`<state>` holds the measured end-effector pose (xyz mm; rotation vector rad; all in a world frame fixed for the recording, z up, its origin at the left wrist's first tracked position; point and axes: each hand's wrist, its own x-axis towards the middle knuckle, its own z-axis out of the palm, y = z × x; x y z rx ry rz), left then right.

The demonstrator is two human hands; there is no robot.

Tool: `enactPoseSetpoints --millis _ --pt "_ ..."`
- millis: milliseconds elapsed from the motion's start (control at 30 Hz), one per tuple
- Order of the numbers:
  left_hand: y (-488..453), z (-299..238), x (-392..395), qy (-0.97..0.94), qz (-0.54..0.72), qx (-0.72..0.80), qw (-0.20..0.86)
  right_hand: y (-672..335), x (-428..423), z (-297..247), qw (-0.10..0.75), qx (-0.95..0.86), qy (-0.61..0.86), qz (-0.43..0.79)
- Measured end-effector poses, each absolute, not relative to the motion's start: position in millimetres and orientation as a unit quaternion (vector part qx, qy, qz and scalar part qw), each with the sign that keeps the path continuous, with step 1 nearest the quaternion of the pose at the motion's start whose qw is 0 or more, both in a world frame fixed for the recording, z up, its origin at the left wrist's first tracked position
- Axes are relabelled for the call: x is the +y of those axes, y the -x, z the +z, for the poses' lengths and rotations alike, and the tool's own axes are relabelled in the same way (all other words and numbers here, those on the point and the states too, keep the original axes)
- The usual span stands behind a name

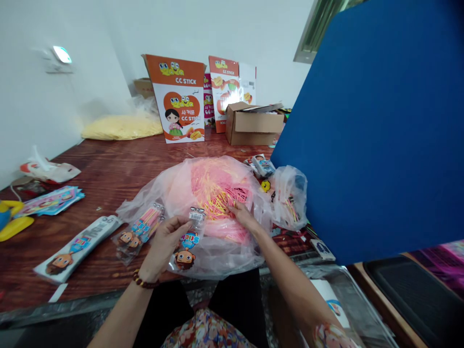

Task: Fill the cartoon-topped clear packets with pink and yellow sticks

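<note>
My left hand [165, 244] pinches the upper edge of a clear printed pouch [186, 249] with a cartoon face on it. My right hand [242, 215] reaches into a large translucent plastic bag [177, 181], its fingers closed at the thin pink and yellow sticks [213, 193] piled inside. How many sticks are between those fingers cannot be made out. Left of my left hand lie filled pouches [139, 229] showing pink sticks, overlapping one another. Beside them is a long stack of similar printed pouches [78, 249].
Behind the bag stand printed cartons [183, 108] and an open brown box [257, 126]. A smaller plastic bag [290, 198] and small packs [263, 165] sit to the right, near a large blue panel [380, 135]. Tissues [50, 169] lie at the left.
</note>
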<state>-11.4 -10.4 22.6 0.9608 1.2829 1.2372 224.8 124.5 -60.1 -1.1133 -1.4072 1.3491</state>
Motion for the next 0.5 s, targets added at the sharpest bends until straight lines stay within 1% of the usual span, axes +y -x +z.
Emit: enactPoseSetpoints --millis 100,200,367,433,500 --pt "11 23 -9 -0.401 0.531 0.537 0.520 -225 124 -57 0.456 -0.551 0.413 0.564" --pt "13 22 -4 -0.414 0.538 0.544 0.493 -224 124 -54 0.446 -0.552 0.414 0.571" --pt "10 18 4 -0.485 0.482 0.541 0.489 -220 121 -33 0.471 -0.523 0.375 0.604" --pt "6 19 6 -0.495 0.458 0.546 0.497 -216 114 -16 0.452 -0.567 0.358 0.587" --pt "2 21 7 -0.499 0.442 0.549 0.504 -211 103 2 0.426 -0.644 0.358 0.525"
